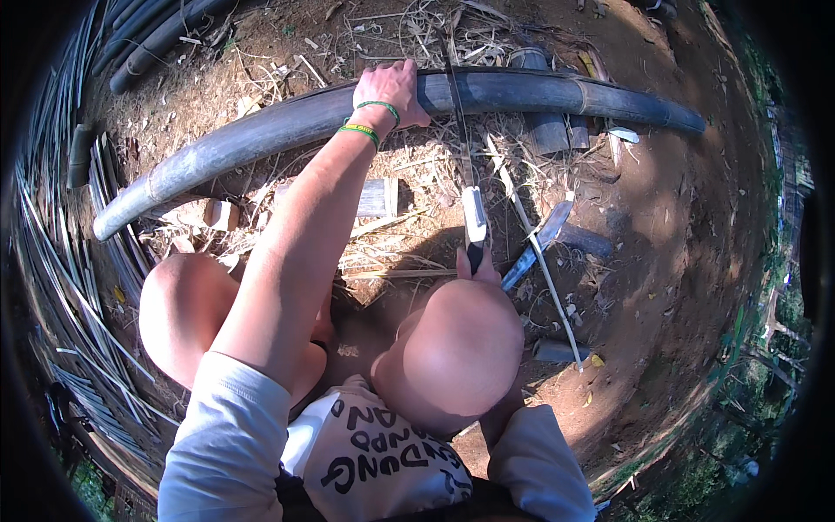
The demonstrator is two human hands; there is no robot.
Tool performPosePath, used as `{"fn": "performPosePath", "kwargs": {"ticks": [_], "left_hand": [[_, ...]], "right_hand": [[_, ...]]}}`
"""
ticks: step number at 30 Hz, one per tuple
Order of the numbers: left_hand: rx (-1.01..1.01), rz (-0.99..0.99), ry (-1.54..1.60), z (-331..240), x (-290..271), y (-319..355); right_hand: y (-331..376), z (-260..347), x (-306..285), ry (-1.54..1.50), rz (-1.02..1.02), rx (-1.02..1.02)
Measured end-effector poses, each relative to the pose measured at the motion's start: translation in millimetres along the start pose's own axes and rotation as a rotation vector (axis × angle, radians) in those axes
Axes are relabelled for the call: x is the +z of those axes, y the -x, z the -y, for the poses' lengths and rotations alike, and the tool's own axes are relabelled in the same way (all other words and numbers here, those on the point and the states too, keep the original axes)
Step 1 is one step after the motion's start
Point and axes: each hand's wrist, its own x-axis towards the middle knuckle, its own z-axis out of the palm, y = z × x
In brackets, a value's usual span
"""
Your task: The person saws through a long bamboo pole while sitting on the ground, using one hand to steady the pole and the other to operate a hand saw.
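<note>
A long, dark grey bamboo pole (261,129) lies across in front of me, bowed by the lens. My left hand (389,90) is closed over its top near the middle, with green and yellow bands on the wrist. Just right of that hand, a handsaw (459,122) crosses the pole with its thin dark blade. The saw's white and black handle points back toward me. My right hand (478,266) grips the handle's black end, partly hidden behind my right knee. How deep the blade sits in the bamboo I cannot tell.
Short bamboo pieces (546,130) lie under the pole's right part. A flat blue and whitish tool (539,242) and a thin stick (541,252) lie right of the saw. Cut bamboo (377,198) and dry shavings cover the ground. Long strips (52,261) are piled at left.
</note>
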Motion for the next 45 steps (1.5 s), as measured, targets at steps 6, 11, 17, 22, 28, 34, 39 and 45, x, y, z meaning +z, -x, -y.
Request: {"fn": "performPosePath", "kwargs": {"ticks": [6, 11, 17, 22, 28, 34, 39, 45], "left_hand": [[-0.048, 0.101, 0.019, 7.7, -8.2, 3.4], [-0.016, 0.037, 0.023, 2.0, -3.0, 2.8], [-0.060, 0.092, -0.001, 5.0, -10.0, 1.3], [-0.028, 0.120, 0.014, 4.0, -12.4, 0.3], [0.087, -0.052, 0.014, 7.7, -0.2, 4.3], [0.082, -0.465, -0.100, 10.4, 42.5, 36.2], [0.023, -0.393, -0.200, 10.2, 61.8, 37.1], [-0.008, -0.084, -0.136, -1.0, 36.1, 47.0]], "right_hand": [[29.0, -12.3, 1.8, 0.028, 0.007, 0.146], [-77.7, 45.0, 18.2, -0.022, -0.137, -0.257], [-110.0, 134.4, -2.0, 0.050, -0.085, -0.317], [-94.3, 91.2, -4.0, -0.251, -0.243, -0.528], [-52.4, 15.1, -18.3, -0.761, -0.183, -0.350], [-9.6, -28.5, -25.4, -0.474, -0.187, -0.217], [-23.1, -82.7, 6.3, -0.310, -0.092, -0.147], [-14.5, -79.9, 11.0, -0.680, -0.078, -0.039]]}}
